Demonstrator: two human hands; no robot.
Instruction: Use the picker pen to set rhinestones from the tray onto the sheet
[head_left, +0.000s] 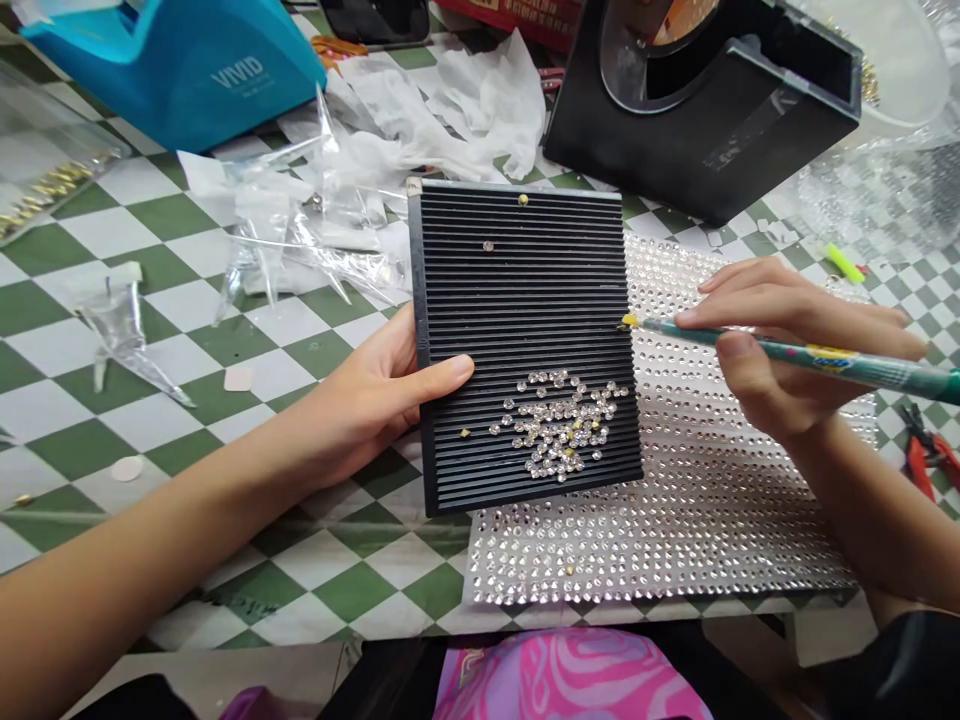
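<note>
My left hand (390,385) grips the left edge of a black ridged tray (517,320), thumb on top and fingers hidden beneath. Clear rhinestones (559,430), with a few gold ones among them, lie loose in the grooves of its lower right part. One gold stone (523,200) and one clear stone sit near the top. Between the thumb and fingers of my right hand (780,330) is a green pencil-like stick (847,362) with a yellow tip. That tip is at the tray's right edge. Under the tray and my right hand lies a sheet of rhinestone rows (675,540).
A blue VIVID tape dispenser (187,80) and a black dispenser (705,120) stand at the back. Clear plastic bags (300,220) and crumpled white tissue (480,110) lie between them. Red-handled pliers (930,455) rest at the right. The table's checkered cover (367,600) ends in front.
</note>
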